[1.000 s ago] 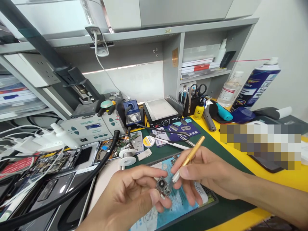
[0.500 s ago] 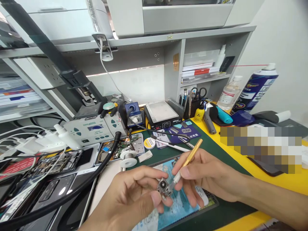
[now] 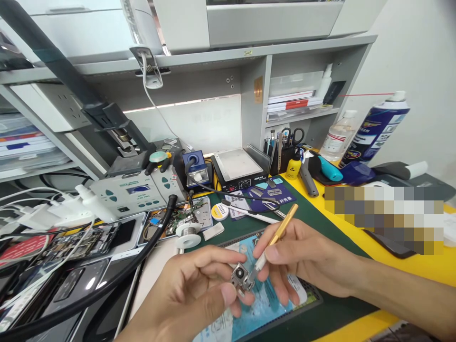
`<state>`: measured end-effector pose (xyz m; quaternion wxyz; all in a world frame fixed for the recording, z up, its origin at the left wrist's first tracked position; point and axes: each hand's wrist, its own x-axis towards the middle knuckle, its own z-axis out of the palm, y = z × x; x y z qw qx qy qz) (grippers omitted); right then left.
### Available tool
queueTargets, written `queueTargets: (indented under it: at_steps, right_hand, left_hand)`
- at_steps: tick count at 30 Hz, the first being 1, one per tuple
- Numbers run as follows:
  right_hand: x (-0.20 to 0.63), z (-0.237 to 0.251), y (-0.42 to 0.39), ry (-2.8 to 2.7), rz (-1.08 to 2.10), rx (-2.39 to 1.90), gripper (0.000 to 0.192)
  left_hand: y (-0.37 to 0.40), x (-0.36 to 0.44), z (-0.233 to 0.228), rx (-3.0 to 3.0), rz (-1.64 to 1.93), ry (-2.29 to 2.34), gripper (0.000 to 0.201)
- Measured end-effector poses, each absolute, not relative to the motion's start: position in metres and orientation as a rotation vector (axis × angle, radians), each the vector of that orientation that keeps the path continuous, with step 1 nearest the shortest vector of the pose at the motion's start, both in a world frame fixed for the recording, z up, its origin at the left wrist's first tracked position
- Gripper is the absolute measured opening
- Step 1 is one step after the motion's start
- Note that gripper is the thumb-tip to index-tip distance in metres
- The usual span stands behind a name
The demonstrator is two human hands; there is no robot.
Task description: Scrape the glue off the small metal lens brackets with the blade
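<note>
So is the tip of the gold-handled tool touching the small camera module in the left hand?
Touching. The head view shows the gold-handled tool, gripped by the right hand, with its tip meeting the camera module pinched in the left hand, no gap visible.

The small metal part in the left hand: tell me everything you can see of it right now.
The small metal part is a squarish, silver-grey block with a dark round opening ringed on its upper face, like a tiny camera module. It is held in the air, tilted, above the blue mat, pinched by the left hand, thumb underneath. The silver tip of the gold-handled tool, held by the right hand, touches its right edge. Finer detail is too small to tell.
</note>
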<state>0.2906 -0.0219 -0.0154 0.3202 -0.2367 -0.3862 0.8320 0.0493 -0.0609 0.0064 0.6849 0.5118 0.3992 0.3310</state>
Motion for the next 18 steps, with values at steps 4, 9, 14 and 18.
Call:
queueTargets:
  at_steps: [4,9,14,18]
  right_hand:
    - [0.2916,-0.0169,-0.0212,-1.026,2.200,-0.605,0.020]
    - [0.2917,-0.0173,-0.0211,-1.033,2.204,-0.589,0.018]
    - [0.2926,-0.0145,-0.0187,-1.021,2.171,-0.603,0.019]
    - [0.2926,-0.0127,-0.0179,-1.045,2.124,-0.635,0.023]
  left_hand:
    - [-0.0603,0.0488,0.0063,1.124,0.732,0.886,0.040]
    - [-0.0608,0.0490,0.0058,1.070,0.735,0.870,0.038]
    - [-0.0622,0.0488,0.0063,1.056,0.750,0.874,0.036]
    - [-0.0621,0.0484,0.0072,1.079,0.761,0.900,0.039]
